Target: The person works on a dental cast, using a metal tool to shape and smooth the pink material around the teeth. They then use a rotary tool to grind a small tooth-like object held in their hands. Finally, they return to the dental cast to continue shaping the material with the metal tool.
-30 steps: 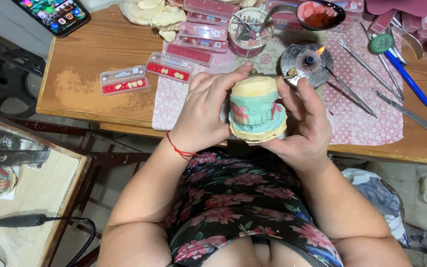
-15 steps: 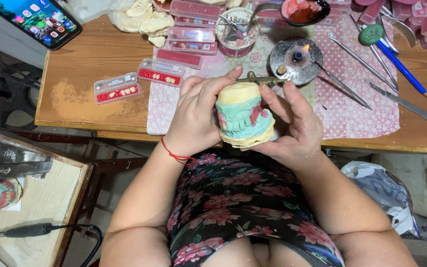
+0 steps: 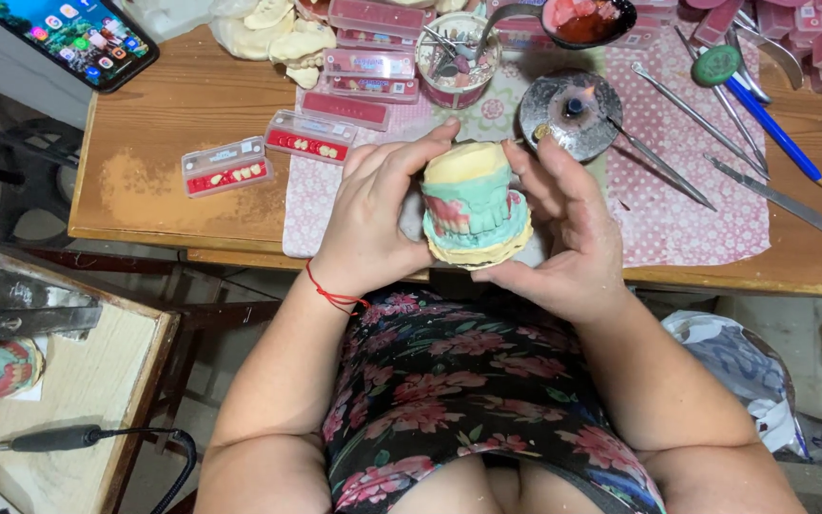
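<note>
Both my hands hold a dental model (image 3: pixel 473 205) over the near edge of the wooden table (image 3: pixel 145 190): two cream plaster casts pressed together with teal-green material, pink wax and a row of teeth between them. My left hand (image 3: pixel 373 219) wraps its left side, thumb on the top cast. My right hand (image 3: pixel 563 228) cups its right side and underside. A red string bracelet (image 3: pixel 333 295) circles my left wrist.
A small lit spirit burner (image 3: pixel 571 109) stands just behind the hands. Long metal instruments (image 3: pixel 673 171) and a blue pen (image 3: pixel 773 128) lie on the pink dotted cloth (image 3: pixel 696 219). Trays of artificial teeth (image 3: pixel 225 167), a phone (image 3: pixel 68 33), and a side table (image 3: pixel 59 381) with a handpiece (image 3: pixel 54 438) sit left.
The hands and model have stayed together, shifting slightly within the view. The model is turned a little, showing more of the teeth and pink wax at its front.
</note>
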